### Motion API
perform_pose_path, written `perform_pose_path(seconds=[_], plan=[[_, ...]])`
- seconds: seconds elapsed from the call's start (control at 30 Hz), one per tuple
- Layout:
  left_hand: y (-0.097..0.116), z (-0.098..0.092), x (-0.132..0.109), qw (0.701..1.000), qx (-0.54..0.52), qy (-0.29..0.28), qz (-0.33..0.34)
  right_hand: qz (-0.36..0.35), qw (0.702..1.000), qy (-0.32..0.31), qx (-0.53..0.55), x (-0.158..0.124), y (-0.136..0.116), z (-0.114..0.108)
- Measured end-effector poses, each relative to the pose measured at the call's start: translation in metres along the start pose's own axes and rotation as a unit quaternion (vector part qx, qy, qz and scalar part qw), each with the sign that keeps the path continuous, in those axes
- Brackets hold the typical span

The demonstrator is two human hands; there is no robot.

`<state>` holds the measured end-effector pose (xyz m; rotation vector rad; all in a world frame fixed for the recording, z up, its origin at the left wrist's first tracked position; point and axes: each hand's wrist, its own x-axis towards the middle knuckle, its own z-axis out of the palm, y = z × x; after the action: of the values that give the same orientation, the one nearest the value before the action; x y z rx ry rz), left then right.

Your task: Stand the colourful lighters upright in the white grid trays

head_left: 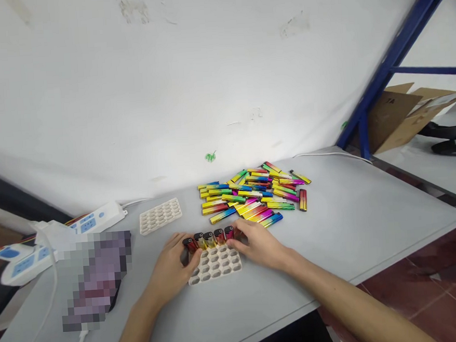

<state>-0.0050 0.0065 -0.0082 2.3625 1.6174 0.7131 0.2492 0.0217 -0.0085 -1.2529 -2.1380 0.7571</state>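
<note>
Table (372, 223) in pale grey carries everything, its far edge against a white wall. Toward that far edge lies a loose heap of rainbow-coloured lighters (253, 195), most with long axes running roughly along the edge, a few skewed; one dark red lighter (302, 199) lies apart at the heap's right side, pointing toward the near edge. Near the left edge sit white power strips (94, 219), with a spare empty tray (160, 215) just beside them.

The slotted tray (216, 264) being filled lies near the near edge, between both hands. Its back row holds five lighters (209, 239) standing upright, caps up, side by side, long axes vertical. The left hand (171, 271) rests fingers half-curled against the tray's left side, touching the leftmost lighter. The right hand (260, 244) lies fingers bent at the row's right end, fingertips on the last lighter.

These lighters look light, stiff and glossy, likely slippery; a pinch across the flat sides near mid-body should hold best.
</note>
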Motion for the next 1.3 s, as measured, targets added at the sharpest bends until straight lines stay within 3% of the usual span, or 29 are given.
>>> perform_pose_path(seconds=[0.57,1.3], plan=[[0.0038,-0.0024,0.0024,1.000,-0.007,-0.022,0.001,0.001,1.000,0.002,-0.008,0.0000,0.0008,0.0017],[0.0044,-0.0023,0.0015,1.000,0.004,-0.007,-0.003,0.005,1.000,0.004,-0.006,-0.0002,0.0008,0.0022]])
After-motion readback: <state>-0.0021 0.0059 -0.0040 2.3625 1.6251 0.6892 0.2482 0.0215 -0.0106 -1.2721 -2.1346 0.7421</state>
